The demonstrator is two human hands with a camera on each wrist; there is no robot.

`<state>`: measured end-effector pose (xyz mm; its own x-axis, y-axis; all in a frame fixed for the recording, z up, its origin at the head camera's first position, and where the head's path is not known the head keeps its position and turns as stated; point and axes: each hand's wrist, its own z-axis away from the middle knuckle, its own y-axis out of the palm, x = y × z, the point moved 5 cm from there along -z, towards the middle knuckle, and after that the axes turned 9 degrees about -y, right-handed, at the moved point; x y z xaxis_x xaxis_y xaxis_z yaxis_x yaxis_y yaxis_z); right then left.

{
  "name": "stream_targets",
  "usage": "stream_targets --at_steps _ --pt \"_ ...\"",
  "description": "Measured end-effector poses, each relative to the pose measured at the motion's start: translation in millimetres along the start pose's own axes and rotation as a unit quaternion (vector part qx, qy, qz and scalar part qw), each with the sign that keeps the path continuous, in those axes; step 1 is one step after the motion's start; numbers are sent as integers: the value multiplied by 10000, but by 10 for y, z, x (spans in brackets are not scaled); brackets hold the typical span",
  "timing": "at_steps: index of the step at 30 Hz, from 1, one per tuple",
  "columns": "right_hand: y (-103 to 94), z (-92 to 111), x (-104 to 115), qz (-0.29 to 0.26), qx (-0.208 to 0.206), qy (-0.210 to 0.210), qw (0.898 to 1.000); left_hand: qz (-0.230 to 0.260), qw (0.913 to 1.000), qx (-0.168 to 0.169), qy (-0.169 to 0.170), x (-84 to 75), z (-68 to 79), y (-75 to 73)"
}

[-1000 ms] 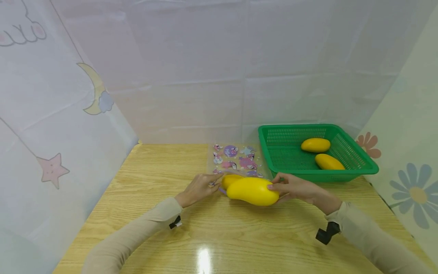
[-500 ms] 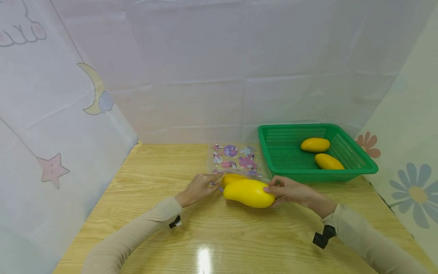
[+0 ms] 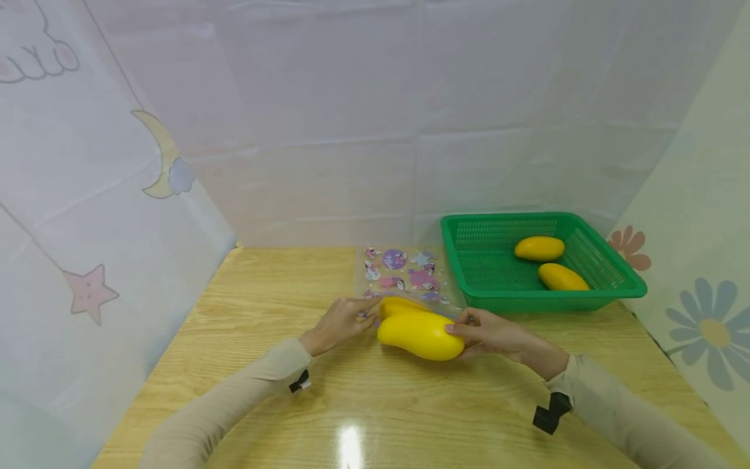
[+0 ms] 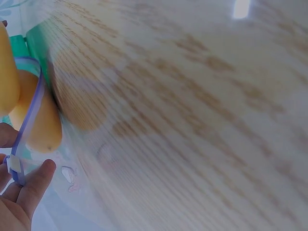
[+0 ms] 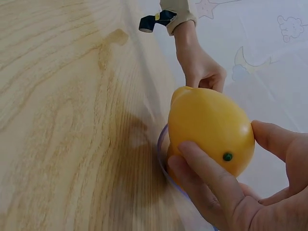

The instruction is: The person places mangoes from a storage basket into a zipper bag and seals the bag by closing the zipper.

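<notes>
My right hand (image 3: 498,335) grips the blunt end of a yellow mango (image 3: 422,335); in the right wrist view, its green stem dot shows between fingers and thumb. Behind it, a second mango (image 4: 45,125) lies inside a clear zip bag (image 3: 394,260) printed with pink and purple cartoons. With its fingertips my left hand (image 3: 342,322) pinches the bag's purple-edged mouth, close to the white slider (image 4: 15,163). The held mango is at the open mouth, in front of the bagged one. The far end of the bag lies flat on the table.
A green plastic basket (image 3: 545,301) stands at the back right, with two more mangoes (image 3: 540,248) in it. The wooden table (image 3: 281,417) meets a pale cloth backdrop (image 3: 310,182) at the back and sides.
My right hand has moved left and slightly nearer with the mango, along the bag's mouth. The left hand stays where it was, and the basket is unchanged.
</notes>
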<state>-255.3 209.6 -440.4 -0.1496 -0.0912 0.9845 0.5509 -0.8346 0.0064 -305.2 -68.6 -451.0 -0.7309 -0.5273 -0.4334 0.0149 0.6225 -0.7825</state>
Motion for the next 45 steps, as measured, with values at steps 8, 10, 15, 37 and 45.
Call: stream_targets --at_steps 8,10,15,37,45 --pt "46 -18 -15 0 -252 -30 9997 -24 10000 -17 28 -12 -5 -17" --pt "58 -20 -17 -16 -298 -34 9995 -5 10000 -9 26 -14 -4 -21" --pt "77 -28 -35 -118 -414 -10 9991 42 10000 -3 33 -30 4 -35" --pt "120 -94 -77 -281 -1035 84 9942 169 9998 58 82 -24 13 -36" --pt "148 -122 -79 -295 -1267 54 9915 216 9996 57 148 -30 11 -33"
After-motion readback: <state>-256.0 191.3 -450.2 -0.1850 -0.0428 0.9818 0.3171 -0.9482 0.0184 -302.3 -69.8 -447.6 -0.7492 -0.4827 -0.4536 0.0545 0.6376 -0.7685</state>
